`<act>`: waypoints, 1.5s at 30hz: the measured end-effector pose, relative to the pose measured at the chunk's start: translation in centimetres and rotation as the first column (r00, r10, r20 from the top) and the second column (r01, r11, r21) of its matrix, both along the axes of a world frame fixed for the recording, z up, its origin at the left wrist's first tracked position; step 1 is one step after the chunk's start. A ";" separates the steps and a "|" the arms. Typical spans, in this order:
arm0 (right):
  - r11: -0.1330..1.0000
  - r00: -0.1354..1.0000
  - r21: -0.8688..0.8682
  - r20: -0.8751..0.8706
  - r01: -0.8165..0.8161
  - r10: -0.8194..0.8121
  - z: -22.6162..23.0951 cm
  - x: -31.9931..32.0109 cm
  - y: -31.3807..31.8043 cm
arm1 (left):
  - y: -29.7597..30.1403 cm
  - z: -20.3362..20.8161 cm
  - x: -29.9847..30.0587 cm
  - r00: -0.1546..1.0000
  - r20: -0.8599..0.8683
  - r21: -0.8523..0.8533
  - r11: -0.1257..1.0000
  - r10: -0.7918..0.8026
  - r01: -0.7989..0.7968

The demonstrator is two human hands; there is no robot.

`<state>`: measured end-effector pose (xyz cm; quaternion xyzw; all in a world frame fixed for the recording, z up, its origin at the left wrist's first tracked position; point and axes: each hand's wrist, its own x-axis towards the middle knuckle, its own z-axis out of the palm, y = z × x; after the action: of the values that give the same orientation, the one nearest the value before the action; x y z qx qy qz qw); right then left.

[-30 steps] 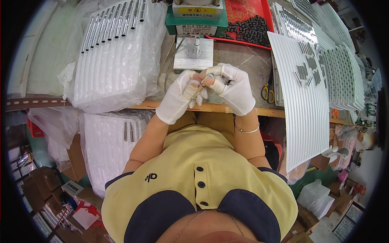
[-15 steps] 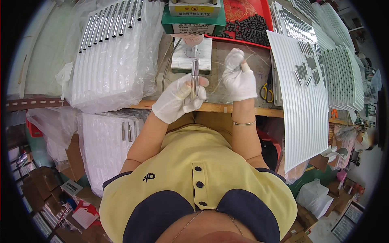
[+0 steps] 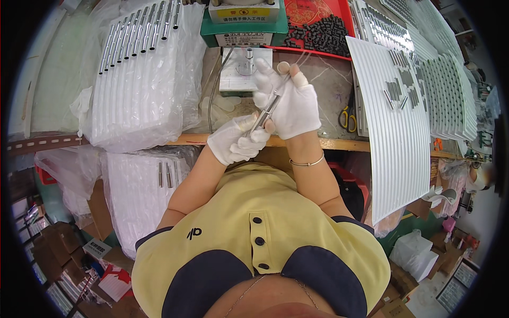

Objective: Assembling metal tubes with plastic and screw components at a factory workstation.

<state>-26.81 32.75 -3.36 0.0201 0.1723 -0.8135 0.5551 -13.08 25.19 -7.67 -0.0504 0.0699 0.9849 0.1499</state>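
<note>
A slim, shiny metal tube slants up and to the right between my hands, over the front edge of the workbench. My left hand, in a white glove with some fingertips bare, is wrapped around its lower end. My right hand, gloved the same way, closes about its upper part, thumb on one side and fingers on the other. Glove and fingers hide both tube ends in part. Just beyond my hands, a short metal post stands on the pale base plate of a green machine.
Shiny tubes lie in a row on a plastic-wrapped white stack at left. A red tray holds many black sleeves. Yellow-handled scissors lie beside a ribbed white panel carrying small metal pieces. More tubes rest on a lower stack.
My right hand has come left from its raised spot onto the tube's upper part. The tube, upright before in my left hand, now leans right. The view has shifted slightly.
</note>
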 end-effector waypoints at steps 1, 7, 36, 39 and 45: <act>1.000 1.000 0.001 0.001 -0.001 0.001 -0.1 0.0 0.0 | 0.0 -0.1 0.1 1.000 0.001 0.001 1.000 0.001 -0.001; 0.983 0.966 -0.082 -0.191 0.163 -0.176 -1.3 -0.7 0.0 | 0.9 2.1 -0.7 0.976 0.169 -0.594 0.804 0.138 -0.011; 0.865 0.780 -0.132 -0.383 0.484 -0.495 -0.2 -5.1 3.7 | 1.6 1.6 0.6 0.936 -0.169 -0.507 0.788 0.307 -0.350; 0.832 0.764 0.210 -0.553 0.513 -0.331 -0.4 -3.2 3.2 | 0.5 2.9 0.7 0.924 -0.209 -0.285 0.883 0.321 -0.372; 0.870 0.712 0.212 -0.673 0.444 -0.200 -2.7 -4.3 3.9 | 0.2 3.2 1.7 0.839 -0.335 -0.169 0.849 0.428 -0.501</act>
<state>-31.07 36.65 -6.02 -0.1227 0.4873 -0.8118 0.2976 -11.35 25.38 -4.50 0.0579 0.1996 0.9714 -0.1146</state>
